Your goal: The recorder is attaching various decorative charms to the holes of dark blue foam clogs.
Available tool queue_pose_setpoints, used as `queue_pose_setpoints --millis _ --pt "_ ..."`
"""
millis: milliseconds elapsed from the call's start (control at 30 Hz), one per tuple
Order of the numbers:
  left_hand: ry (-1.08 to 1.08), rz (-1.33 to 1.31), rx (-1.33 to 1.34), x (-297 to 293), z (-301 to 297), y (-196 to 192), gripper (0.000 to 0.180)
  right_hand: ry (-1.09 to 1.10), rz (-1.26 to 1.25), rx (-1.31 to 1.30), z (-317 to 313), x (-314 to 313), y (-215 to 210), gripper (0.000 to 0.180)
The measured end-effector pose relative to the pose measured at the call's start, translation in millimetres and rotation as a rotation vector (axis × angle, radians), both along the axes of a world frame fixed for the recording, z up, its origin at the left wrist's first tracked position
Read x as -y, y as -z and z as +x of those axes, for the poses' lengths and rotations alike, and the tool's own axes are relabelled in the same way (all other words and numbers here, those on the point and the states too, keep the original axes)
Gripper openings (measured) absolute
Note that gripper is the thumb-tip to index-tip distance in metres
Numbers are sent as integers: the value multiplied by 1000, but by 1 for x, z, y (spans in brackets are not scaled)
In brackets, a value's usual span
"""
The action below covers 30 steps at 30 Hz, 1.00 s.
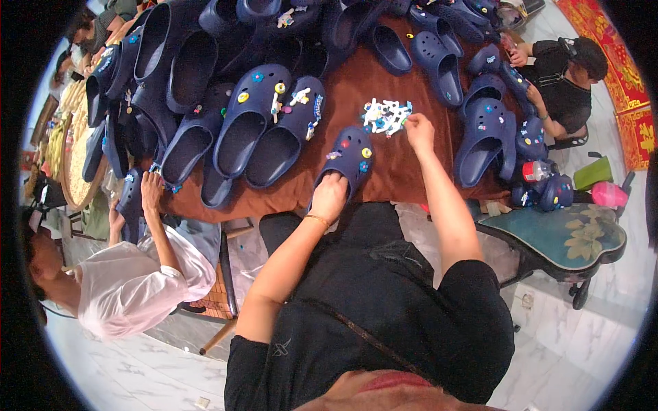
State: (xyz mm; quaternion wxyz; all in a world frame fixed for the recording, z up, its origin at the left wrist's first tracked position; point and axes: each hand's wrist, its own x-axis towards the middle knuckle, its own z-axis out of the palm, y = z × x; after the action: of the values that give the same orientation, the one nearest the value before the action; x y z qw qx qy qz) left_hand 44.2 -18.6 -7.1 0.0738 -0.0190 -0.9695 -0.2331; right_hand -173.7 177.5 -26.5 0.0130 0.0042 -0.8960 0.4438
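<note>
A navy blue clog (354, 148) with several colourful shoe charms on its upper lies at the table edge in front of me. My left hand (330, 198) reaches into its opening and holds it, the fingertips hidden inside. To the right of the clog's toe, a small pile of white, blue and green charms (386, 116) rests on the brown cloth. My right hand (419, 133) is at the pile's right edge with thumb and fingers pinched together; whatever is between them is too small to make out.
Many navy clogs (250, 116) are heaped across the table's left and far side, with more (485, 130) on the right. A person in white (147, 274) works at left, another in black (562, 82) at right. A chair seat (548, 236) stands at lower right.
</note>
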Motion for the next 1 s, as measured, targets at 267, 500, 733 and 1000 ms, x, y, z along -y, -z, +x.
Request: queue_pose_setpoints --millis 267,500,733,1000 --pt "223 -56 -63 1 -9 -9 13 -93 355 -96 -22 6 -8 44" --pt "153 7 -31 -5 5 15 16 -75 456 -29 -12 25 -23 30" --pt "137 31 231 -6 -10 -2 18 -110 204 -213 -24 -1 -11 22" --pt "130 -16 57 9 -8 31 21 -263 59 -108 13 48 -31 22"
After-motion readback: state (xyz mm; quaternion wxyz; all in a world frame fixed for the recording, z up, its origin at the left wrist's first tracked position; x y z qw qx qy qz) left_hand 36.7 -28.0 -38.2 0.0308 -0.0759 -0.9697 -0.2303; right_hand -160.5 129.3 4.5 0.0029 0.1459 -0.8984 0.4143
